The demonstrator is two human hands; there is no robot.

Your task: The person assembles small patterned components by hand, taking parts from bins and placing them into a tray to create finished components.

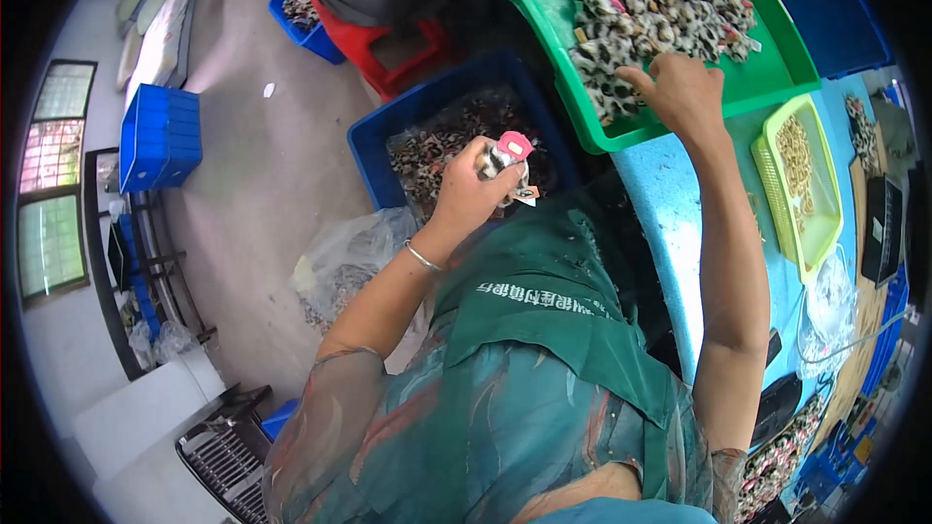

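Observation:
My left hand [462,192] is closed around a small black-and-white plush toy [493,164] with a pink patch on top and a pale tag hanging below. It holds the toy above a blue bin [367,157] that contains many similar small plush pieces. On the right, my right hand [685,95] reaches over the near edge of a green tray [791,56]. Its thumb is stretched away from the other fingers, beside a heap of spotted plush pieces [652,15]. I see nothing held in it.
A yellow-green basket [821,213] of small tan pieces stands on the blue tabletop [670,209]. Beyond the bin is a red stool [379,53] with dark cloth on it. A clear plastic bag [345,250] lies on the floor. Blue crates [160,141] stand at the left.

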